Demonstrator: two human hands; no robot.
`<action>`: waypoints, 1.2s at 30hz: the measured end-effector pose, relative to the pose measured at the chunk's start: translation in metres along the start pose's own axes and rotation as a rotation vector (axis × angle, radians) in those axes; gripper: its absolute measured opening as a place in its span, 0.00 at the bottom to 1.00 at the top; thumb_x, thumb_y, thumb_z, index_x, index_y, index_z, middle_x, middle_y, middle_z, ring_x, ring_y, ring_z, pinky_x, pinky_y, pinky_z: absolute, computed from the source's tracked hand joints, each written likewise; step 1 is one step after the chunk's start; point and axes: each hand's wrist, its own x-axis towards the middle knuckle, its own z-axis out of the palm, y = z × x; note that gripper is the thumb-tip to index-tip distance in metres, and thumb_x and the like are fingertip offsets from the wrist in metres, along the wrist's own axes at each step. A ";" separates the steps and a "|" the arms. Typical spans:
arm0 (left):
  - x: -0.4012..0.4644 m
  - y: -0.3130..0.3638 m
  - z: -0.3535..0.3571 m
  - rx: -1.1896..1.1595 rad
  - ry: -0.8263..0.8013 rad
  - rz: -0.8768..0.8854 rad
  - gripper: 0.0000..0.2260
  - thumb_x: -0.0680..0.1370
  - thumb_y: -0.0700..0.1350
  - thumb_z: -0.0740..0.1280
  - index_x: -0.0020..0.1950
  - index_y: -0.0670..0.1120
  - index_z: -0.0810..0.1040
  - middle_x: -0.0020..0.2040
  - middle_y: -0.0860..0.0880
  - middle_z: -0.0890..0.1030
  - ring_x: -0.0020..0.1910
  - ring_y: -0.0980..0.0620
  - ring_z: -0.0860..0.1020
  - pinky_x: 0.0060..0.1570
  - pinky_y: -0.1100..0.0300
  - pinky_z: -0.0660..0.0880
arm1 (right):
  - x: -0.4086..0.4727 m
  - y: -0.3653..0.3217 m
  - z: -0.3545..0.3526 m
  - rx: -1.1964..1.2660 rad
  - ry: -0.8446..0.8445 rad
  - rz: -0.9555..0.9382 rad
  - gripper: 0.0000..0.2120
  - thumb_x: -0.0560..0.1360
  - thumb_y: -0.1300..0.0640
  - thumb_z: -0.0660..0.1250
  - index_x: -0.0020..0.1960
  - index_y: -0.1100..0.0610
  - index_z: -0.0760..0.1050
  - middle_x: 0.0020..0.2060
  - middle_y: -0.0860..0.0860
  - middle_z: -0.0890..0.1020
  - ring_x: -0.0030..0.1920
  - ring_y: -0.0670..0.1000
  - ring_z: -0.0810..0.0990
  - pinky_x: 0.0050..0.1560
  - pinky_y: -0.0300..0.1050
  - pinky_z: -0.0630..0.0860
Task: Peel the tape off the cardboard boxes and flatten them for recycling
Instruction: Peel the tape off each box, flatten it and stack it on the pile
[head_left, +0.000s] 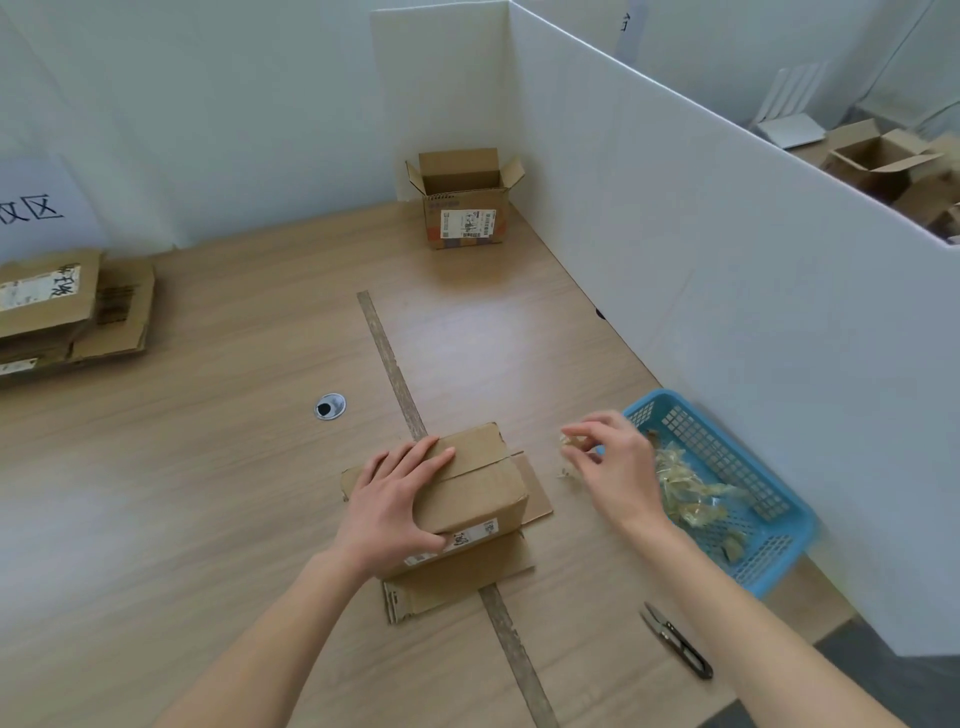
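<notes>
A small brown cardboard box (480, 483) stands upside down on the wooden table (208, 493), its flaps spread flat under it. My left hand (397, 506) lies flat across the box's left side and holds it down. My right hand (610, 465) hovers to the right of the box and pinches a crumpled wad of clear tape (571, 444) between its fingertips. Just right of that hand, a blue plastic basket (769, 499) holds several balled-up tape pieces. A second box (464, 200) with a label stands open at the back, against the white partition.
Flattened cardboard (67, 312) is stacked at the table's left edge. Black thread snips (678, 647) lie near the front right. A grey strip (395, 374) runs down the table's middle, with a round cable hole (330, 406) left of it. White partition walls (727, 270) bound the right side.
</notes>
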 end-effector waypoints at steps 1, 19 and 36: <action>0.000 0.000 0.000 0.010 -0.005 -0.002 0.47 0.62 0.67 0.69 0.80 0.66 0.55 0.81 0.64 0.52 0.80 0.58 0.52 0.77 0.57 0.44 | 0.004 0.011 -0.009 0.002 0.025 0.032 0.10 0.74 0.60 0.76 0.55 0.57 0.85 0.58 0.48 0.76 0.45 0.43 0.80 0.54 0.43 0.82; -0.004 0.004 0.005 -0.026 0.026 -0.071 0.47 0.61 0.68 0.70 0.79 0.65 0.58 0.80 0.65 0.54 0.80 0.61 0.52 0.78 0.54 0.48 | 0.021 0.125 -0.075 -0.367 -0.047 0.122 0.11 0.81 0.62 0.65 0.60 0.58 0.84 0.68 0.53 0.78 0.66 0.56 0.77 0.69 0.54 0.71; -0.016 0.015 0.006 -0.029 0.015 -0.137 0.48 0.64 0.78 0.64 0.81 0.64 0.54 0.81 0.65 0.46 0.81 0.61 0.43 0.80 0.51 0.40 | 0.015 0.094 -0.061 -0.350 -0.223 0.021 0.21 0.83 0.55 0.62 0.76 0.54 0.70 0.75 0.49 0.70 0.76 0.49 0.66 0.72 0.48 0.66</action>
